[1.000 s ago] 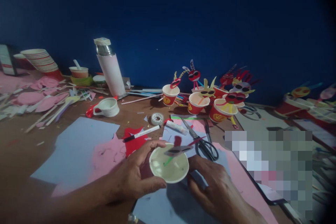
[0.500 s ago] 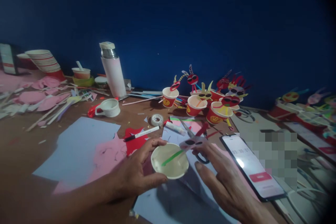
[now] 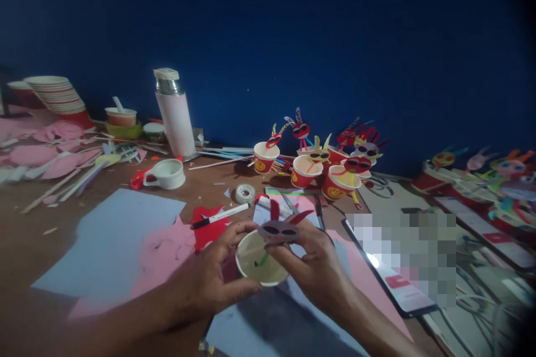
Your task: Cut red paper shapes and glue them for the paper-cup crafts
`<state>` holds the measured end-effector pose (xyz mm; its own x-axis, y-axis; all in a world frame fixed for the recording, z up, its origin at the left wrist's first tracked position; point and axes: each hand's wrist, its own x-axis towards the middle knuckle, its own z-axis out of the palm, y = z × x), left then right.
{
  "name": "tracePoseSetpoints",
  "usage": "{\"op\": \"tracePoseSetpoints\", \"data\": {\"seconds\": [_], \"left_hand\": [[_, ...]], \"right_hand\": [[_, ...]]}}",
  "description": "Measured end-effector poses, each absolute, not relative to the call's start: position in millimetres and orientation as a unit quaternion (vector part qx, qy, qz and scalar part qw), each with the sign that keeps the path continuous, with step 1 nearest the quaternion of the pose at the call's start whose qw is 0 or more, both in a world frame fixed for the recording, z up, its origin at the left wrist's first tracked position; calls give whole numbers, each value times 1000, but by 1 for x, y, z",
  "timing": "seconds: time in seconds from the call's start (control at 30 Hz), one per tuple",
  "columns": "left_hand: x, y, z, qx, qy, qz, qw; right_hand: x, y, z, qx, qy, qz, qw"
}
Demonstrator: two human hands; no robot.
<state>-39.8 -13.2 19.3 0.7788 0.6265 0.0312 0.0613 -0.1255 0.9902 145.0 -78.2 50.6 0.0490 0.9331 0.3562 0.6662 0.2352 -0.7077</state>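
Observation:
My left hand [image 3: 220, 268] is closed round the near-left side of a paper cup [image 3: 247, 259], whose open mouth faces me. Above the cup's rim, my right hand [image 3: 316, 256] pinches a grey paper face [image 3: 278, 231] with dark eye shapes and two red ears. A green stick [image 3: 263, 258] runs from beneath the face down into the cup. Just behind the hands lie a black-and-white marker [image 3: 220, 216] on red paper [image 3: 205, 234] and scissors [image 3: 290, 202], partly covered by the paper face and right hand.
Several decorated cups [image 3: 307, 170] stand at the back. A white flask [image 3: 173, 117], a mug [image 3: 167, 174] and a tape roll [image 3: 245, 193] are left of them. Blue paper [image 3: 109, 240] lies left; a phone [image 3: 412, 295] lies right. Stacked cups [image 3: 56, 95] are far left.
My right hand has moved left and now grips the paper face, which has turned upright over the cup. The view has shifted slightly; my left hand still holds the cup.

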Motion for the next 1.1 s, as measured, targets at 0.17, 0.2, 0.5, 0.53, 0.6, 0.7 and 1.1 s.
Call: {"op": "tracePoseSetpoints", "data": {"seconds": [0.17,0.2,0.5,0.53,0.6,0.7,1.1], "left_hand": [[-40,-11,23,734,262,217,588],[-39,-12,21,734,263,227,584],[-40,-12,2,700,250,259,617],[-40,-11,1,698,249,253,622],[-42,-10,1,702,242,247,623],[-43,-10,6,708,231,244,621],[-48,13,38,756,259,171,577]], "right_hand": [[142,-78,51,-579,-707,120,389],[142,-78,50,-572,-711,118,392],[140,-77,47,-540,-724,114,414],[140,-77,47,-539,-725,117,412],[140,-77,48,-541,-727,130,402],[141,-77,49,-550,-721,152,393],[143,-76,43,-564,-687,206,410]]}}
